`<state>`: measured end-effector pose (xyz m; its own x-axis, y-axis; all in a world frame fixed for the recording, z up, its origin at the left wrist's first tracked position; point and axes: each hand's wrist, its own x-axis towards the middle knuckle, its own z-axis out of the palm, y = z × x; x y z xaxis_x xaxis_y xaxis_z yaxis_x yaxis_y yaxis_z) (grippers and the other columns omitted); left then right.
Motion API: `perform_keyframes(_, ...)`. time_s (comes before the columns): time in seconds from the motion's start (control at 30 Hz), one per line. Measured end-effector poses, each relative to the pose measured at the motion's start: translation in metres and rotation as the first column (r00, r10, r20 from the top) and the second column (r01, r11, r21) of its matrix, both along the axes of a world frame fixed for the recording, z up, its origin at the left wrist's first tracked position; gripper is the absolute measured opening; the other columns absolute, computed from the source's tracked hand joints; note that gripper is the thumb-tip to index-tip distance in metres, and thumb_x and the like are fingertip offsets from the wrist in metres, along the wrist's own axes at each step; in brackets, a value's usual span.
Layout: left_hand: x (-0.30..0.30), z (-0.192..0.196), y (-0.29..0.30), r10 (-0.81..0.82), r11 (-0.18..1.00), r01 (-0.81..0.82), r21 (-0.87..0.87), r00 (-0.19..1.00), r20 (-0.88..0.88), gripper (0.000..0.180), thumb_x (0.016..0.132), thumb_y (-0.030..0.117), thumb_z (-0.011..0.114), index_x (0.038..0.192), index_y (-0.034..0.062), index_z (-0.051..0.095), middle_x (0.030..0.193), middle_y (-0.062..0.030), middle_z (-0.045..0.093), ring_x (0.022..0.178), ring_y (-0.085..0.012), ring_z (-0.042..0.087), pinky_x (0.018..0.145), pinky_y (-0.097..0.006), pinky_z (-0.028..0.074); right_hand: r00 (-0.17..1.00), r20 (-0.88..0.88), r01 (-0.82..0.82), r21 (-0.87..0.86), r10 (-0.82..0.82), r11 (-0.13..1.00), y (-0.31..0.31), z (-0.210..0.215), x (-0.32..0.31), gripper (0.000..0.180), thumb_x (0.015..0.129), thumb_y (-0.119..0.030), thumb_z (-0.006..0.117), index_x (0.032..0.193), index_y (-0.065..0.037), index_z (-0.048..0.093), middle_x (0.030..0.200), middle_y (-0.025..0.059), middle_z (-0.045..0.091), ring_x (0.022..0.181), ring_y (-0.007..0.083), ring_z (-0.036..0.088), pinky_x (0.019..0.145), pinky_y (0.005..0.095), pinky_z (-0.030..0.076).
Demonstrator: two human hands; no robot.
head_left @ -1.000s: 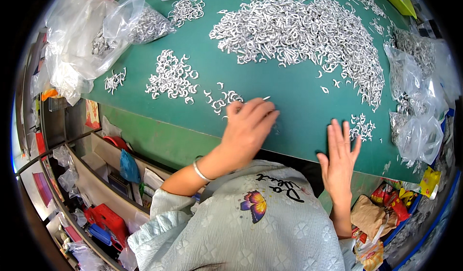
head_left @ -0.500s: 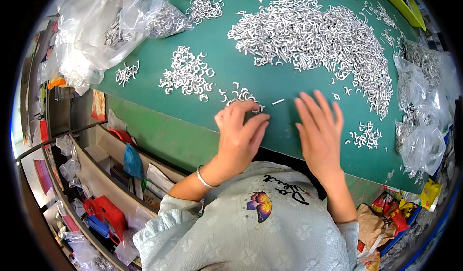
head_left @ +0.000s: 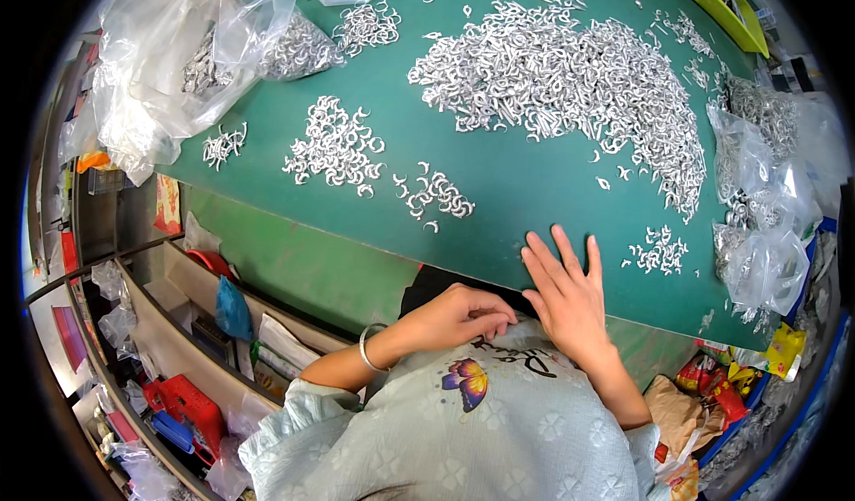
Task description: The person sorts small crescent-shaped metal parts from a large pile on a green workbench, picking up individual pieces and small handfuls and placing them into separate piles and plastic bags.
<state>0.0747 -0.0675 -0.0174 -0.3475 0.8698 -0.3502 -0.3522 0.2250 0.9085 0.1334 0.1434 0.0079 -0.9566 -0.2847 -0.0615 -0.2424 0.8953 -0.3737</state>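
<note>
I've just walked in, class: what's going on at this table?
A person is at a green table strewn with small silvery pieces. The left hand is loosely curled by the near edge; whether it holds anything is hidden. The right hand is spread open, gripping nothing. The large heap lies farther back, with smaller piles to its left and nearer the person.

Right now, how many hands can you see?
2. The left hand is curled near the shirt, short of the table. The right hand is spread, fingers over the table's near edge. No others show; any outside the picture would be hidden.
</note>
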Motion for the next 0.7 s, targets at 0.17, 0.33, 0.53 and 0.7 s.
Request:
perform_keyframes(0.17,0.020,-0.045,0.012,0.184,0.971,-0.238,-0.030,0.659,0.729,0.033,0.102,0.017,0.046,0.127,-0.0028,0.054,0.116,-0.0145,0.064,0.100,-0.0197,0.065,0.084,-0.036,0.055,0.995,-0.079,-0.053,0.002,0.053,0.999,0.001,-0.010,0.025,0.049,0.084,-0.018,0.064,0.131,-0.009,0.056,0.145,0.0037,0.047,0.138,0.0292,0.040,0.108,0.0617,0.028)
perform_keyframes(0.33,0.011,-0.042,0.038,0.336,0.927,-0.293,-0.233,0.373,0.865,0.033,0.101,0.019,0.049,0.127,-0.0009,0.052,0.120,-0.0162,0.063,0.106,-0.0252,0.066,0.089,-0.039,0.054,0.975,-0.115,-0.208,-0.199,0.188,0.958,-0.001,-0.019,0.040,0.042,0.086,-0.009,0.058,0.128,-0.009,0.060,0.141,0.0027,0.053,0.133,0.0298,0.046,0.109,0.0563,0.030)
perform_keyframes(0.53,0.028,-0.037,0.017,0.317,0.946,-0.287,-0.151,0.720,0.618,0.027,0.100,0.011,0.051,0.123,0.0002,0.060,0.105,-0.0066,0.062,0.089,-0.0149,0.058,0.086,-0.026,0.047,0.928,-0.290,0.135,-0.323,-0.234,0.937,0.021,0.012,-0.003,0.029,0.081,-0.001,0.063,0.109,0.004,0.066,0.124,0.0163,0.061,0.123,0.0370,0.053,0.101,0.0495,0.038)
perform_keyframes(0.7,0.000,0.019,-0.034,0.195,0.970,-0.241,-0.006,0.771,0.606,0.030,0.100,0.008,0.048,0.127,-0.0026,0.057,0.128,-0.0154,0.059,0.115,-0.0232,0.059,0.099,-0.033,0.046,0.910,-0.293,0.160,-0.403,-0.293,0.901,0.016,-0.003,-0.007,0.025,0.079,0.003,0.064,0.104,0.004,0.067,0.116,0.0162,0.062,0.114,0.0360,0.057,0.094,0.0458,0.043)
